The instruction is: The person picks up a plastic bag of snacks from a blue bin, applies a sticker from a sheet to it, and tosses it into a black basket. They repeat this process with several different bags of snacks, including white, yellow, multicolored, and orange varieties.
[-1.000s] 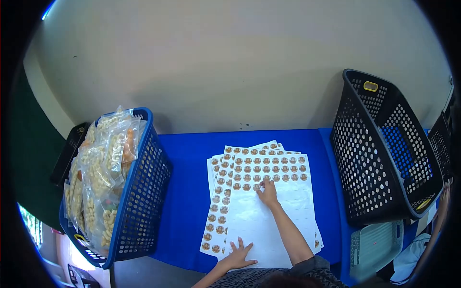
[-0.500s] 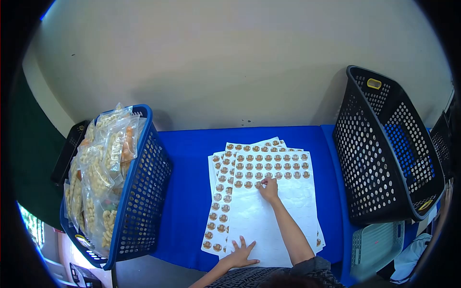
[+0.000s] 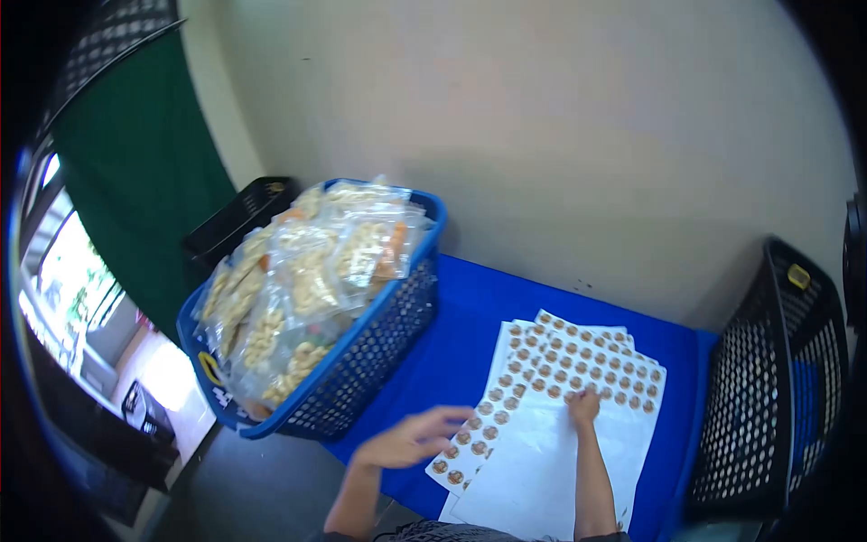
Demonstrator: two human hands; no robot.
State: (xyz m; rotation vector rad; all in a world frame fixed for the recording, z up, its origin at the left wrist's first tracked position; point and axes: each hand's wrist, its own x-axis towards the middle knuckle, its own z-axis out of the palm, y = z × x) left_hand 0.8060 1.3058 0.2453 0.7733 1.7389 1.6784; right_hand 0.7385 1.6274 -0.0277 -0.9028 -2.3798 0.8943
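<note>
My right hand [image 3: 585, 411] rests on the top sticker sheet [image 3: 533, 461], its fingers pinched together at a round brown sticker in the lowest row. Below that row the sheet is bare white backing. Several more sheets of the same stickers [image 3: 479, 432] lie fanned out underneath. My left hand [image 3: 411, 440] is raised over the left side of the sheets, blurred by motion, with its fingers apart and nothing in them. It is between the sheets and a blue basket [image 3: 375, 357] heaped with clear plastic bags [image 3: 312, 271] of pale, curved snack pieces.
A blue cloth [image 3: 479, 298] covers the table. On the right stands a tall black perforated basket [image 3: 741, 406]. Behind the blue basket is a black crate [image 3: 239, 221], near a green curtain [image 3: 135, 172]. A pale wall [image 3: 542, 135] rises behind the table.
The view has swung to the left, towards the blue basket. My left hand has lifted off the sheets and moved left and up. My right hand stays at the lowest sticker row.
</note>
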